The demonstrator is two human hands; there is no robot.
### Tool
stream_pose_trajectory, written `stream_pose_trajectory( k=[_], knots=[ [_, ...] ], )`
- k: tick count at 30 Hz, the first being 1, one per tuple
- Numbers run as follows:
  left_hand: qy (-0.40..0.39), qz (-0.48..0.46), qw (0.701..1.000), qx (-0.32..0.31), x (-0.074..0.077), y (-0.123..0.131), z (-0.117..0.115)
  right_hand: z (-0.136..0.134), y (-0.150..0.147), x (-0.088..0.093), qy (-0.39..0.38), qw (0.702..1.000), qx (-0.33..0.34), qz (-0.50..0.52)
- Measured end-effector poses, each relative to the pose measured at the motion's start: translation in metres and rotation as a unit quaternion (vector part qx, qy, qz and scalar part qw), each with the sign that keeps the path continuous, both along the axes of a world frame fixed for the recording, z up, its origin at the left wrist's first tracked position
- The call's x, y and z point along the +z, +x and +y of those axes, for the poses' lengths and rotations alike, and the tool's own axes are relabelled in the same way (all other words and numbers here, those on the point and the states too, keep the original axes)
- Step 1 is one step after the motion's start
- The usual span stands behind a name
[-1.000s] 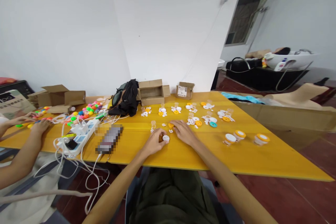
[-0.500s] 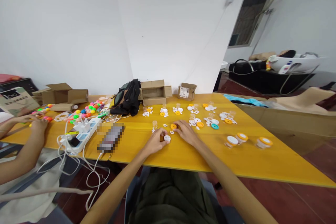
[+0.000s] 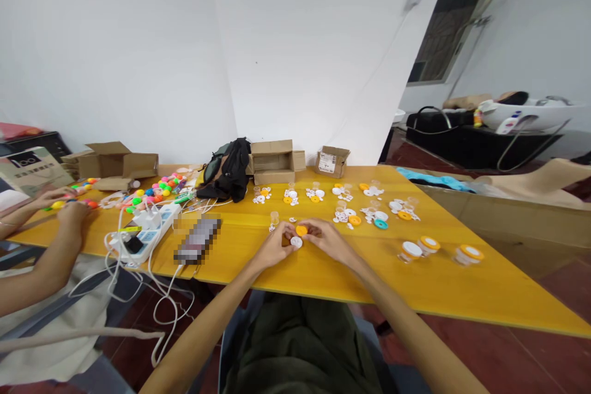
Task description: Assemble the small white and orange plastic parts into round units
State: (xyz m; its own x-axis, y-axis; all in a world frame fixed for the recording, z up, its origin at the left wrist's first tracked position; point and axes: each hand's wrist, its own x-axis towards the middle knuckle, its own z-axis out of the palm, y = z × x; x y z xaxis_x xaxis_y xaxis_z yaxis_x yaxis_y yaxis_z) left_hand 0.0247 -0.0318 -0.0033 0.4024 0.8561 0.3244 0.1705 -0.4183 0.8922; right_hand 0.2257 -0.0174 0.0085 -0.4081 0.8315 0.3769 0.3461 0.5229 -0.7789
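Note:
My left hand (image 3: 277,245) is closed on a small white round disc (image 3: 296,242), held low over the table near its front edge. Between the fingers of my right hand (image 3: 327,237) is an orange ring-shaped lid (image 3: 301,230), just above and touching or nearly touching the white disc. A small clear cup (image 3: 274,217) stands behind my left hand, with small white pieces (image 3: 272,228) beside it. Another white piece (image 3: 292,219) lies behind the orange lid. My fingers partly cover both parts.
Several groups of clear cups, white parts and coloured rings, one with a teal ring (image 3: 381,224), lie farther back. Lidded jars (image 3: 410,250) stand to the right. A phone (image 3: 198,240) and power strip (image 3: 148,237) lie left; beyond them another person's hands (image 3: 71,212) handle colourful balls.
My right hand has picked up the orange lid from the table and brought it toward the white disc in my left hand. The view has shifted slightly.

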Motion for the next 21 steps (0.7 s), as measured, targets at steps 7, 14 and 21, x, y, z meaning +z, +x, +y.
stream_pose_trajectory(
  k=[7,14,21],
  knots=[
    [-0.023,-0.014,1.000,0.009,-0.003,0.000,0.002,-0.003,-0.003,-0.002,-0.001,1.000,0.000,-0.010],
    [-0.023,-0.010,1.000,0.011,-0.004,0.000,0.003,-0.013,-0.004,-0.003,0.063,0.995,-0.021,-0.069],
    [-0.030,-0.008,1.000,0.003,-0.005,-0.001,0.004,-0.023,-0.006,0.001,0.072,0.994,0.005,-0.083]
  ],
)
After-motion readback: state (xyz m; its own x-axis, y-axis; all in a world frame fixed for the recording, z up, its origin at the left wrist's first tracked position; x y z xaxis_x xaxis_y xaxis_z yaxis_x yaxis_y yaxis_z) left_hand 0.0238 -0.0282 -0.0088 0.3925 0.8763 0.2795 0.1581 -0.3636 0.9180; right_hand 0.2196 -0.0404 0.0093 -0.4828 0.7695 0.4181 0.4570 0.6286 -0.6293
